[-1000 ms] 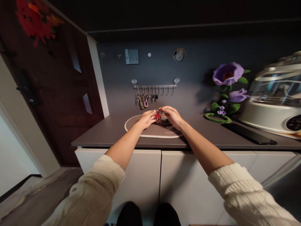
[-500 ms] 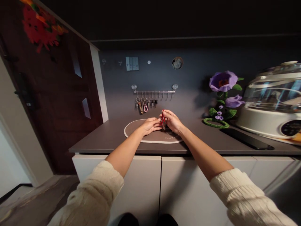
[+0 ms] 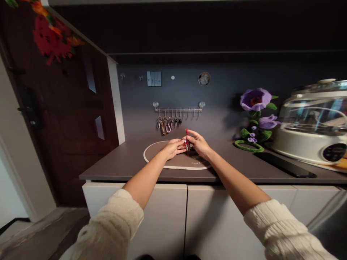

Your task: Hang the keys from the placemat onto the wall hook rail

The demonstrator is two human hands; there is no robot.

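Observation:
Both hands meet above the oval brown mat (image 3: pixel 152 154) with its pale rim. My left hand (image 3: pixel 172 148) comes in from the left, its fingers closed on a small red keychain (image 3: pixel 187 138) with shiny metal parts. My right hand (image 3: pixel 201 145) pinches the same keychain from the right, thumb and forefinger near its upper end. Fingers cover much of the keychain, so its small parts cannot be made out. On the wall behind, several keys (image 3: pixel 163 127) hang from a clear hook rail (image 3: pixel 179 110), beside a pink loop (image 3: pixel 168 128).
Purple felt flowers (image 3: pixel 255 99) stand on the right of the grey counter (image 3: pixel 114 164). A black phone (image 3: pixel 287 166) lies before a white appliance (image 3: pixel 300 142) with a clear top. A dark overhead cabinet (image 3: pixel 206 27) hangs above; a dark red door (image 3: pixel 65 144) is at left.
The view has tilted slightly upward, so the scene sits lower. Both hands still hold the keychain over the mat, and the fingers have shifted a little on it.

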